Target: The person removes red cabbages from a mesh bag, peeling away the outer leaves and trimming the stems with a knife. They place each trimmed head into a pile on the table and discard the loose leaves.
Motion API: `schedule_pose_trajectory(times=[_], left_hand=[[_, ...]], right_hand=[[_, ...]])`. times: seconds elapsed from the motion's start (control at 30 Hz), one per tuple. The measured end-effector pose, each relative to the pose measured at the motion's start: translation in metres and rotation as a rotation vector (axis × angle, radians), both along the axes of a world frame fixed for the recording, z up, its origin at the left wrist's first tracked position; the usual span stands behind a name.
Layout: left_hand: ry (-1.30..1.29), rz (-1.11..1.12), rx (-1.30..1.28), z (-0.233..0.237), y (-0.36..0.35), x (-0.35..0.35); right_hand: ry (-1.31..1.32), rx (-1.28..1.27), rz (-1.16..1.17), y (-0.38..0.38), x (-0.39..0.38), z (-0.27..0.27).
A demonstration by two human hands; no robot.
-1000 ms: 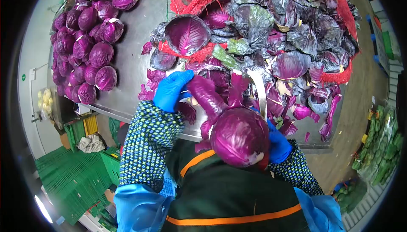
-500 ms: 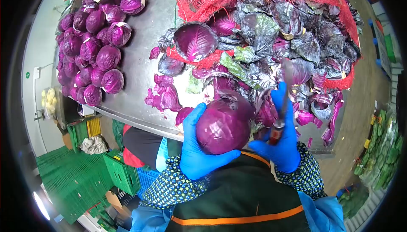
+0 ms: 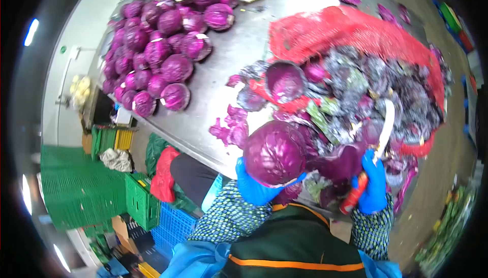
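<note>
My left hand [image 3: 255, 187], in a blue glove, is closed round the underside of a smooth red cabbage [image 3: 277, 153] above the table's near edge. In my right hand [image 3: 375, 186], gloved too, is a knife [image 3: 387, 130] with a red handle and its blade pointing up and away from me. Between the two hands a loose purple cabbage leaf [image 3: 340, 165] shows blurred. Behind the cabbage lie torn purple leaf scraps [image 3: 235, 125]. A heap of dark outer leaves [image 3: 351, 74] rests partly on a red mesh net [image 3: 351, 31].
A big pile of red cabbages [image 3: 162, 49] fills the left of the metal table [image 3: 211, 97]. Green crates [image 3: 84, 186] and a blue crate [image 3: 173, 224] stand below on the left. Bagged green vegetables [image 3: 452, 217] are at the far right.
My view has shifted, so the table appears further right. My right hand with the knife has moved right, away from the cabbage. A loose leaf now shows between the hands.
</note>
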State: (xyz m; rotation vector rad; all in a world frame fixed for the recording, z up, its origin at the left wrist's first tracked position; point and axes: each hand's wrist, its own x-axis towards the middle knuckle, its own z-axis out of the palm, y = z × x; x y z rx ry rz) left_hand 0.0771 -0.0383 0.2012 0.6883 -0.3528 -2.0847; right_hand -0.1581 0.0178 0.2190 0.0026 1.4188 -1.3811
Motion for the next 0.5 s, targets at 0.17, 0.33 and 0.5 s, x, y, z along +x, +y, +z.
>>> schedule_pose_trajectory(times=[0.17,0.33,0.5], left_hand=[[-0.168,0.021,-0.125,0.020,-0.025,0.015],[0.043,0.204,-0.140,-0.035,-0.061,0.082],[-0.157,0.513,-0.276,-0.047,-0.127,0.190]], right_hand=[[0.459,0.112,0.686,0.024,-0.026,-0.015],[1.018,-0.257,0.627,-0.003,-0.022,-0.067],[0.440,0.069,0.639,-0.019,0.049,-0.001]])
